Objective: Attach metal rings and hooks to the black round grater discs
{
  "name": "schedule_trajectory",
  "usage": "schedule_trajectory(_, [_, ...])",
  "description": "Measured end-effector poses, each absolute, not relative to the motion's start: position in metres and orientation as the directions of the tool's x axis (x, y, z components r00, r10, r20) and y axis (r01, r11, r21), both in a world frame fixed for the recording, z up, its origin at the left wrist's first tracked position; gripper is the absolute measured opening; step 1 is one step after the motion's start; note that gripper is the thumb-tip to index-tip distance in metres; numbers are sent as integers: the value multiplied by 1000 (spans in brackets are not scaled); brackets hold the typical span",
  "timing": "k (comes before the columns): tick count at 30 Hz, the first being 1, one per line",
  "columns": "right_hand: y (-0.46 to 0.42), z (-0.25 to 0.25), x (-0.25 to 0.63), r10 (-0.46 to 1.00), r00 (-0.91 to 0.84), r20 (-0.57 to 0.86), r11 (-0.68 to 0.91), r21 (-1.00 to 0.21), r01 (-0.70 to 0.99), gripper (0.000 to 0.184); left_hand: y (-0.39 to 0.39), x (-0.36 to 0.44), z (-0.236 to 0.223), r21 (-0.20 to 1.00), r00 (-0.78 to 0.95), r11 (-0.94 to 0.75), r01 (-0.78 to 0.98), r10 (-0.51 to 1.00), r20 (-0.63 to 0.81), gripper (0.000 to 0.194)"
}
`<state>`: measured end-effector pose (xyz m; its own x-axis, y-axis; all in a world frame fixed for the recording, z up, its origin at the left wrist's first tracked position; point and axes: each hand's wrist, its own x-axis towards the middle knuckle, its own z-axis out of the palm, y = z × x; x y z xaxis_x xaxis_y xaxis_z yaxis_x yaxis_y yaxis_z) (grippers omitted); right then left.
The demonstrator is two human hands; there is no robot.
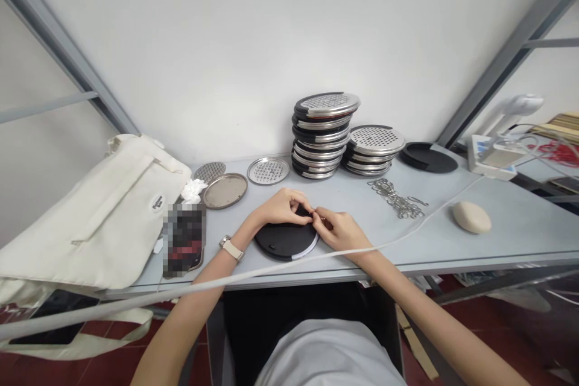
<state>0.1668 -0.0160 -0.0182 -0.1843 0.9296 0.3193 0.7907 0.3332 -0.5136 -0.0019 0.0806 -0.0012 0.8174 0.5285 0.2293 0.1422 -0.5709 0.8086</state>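
A round black disc (287, 244) with a silvery strip along its right edge lies near the front edge of the table. My left hand (284, 206) arches over its far side, fingers closed on the black rim. My right hand (340, 230) is pinched at the disc's upper right edge, its fingertips meeting those of my left. Whatever small part sits between the right fingertips is hidden. To the right lies a pile of small metal rings or clips (398, 198). Behind my hands stand a tall stack (322, 139) and a lower stack (373, 148) of round metal graters with black rims.
Loose metal grater plates (268, 171) and a plain metal disc (225, 190) lie at the back left. A cream bag (104, 217) and a phone (184, 241) are left. A white cable (271, 269) crosses in front; a black lid (427, 157) and beige oval object (471, 217) are right.
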Motion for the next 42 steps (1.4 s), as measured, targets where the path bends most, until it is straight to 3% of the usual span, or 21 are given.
schedule_trajectory(42, [-14,-25,169,911,-194,363,357,-463,811,28,80,-1,2,824,828,-552,130,517,216,20])
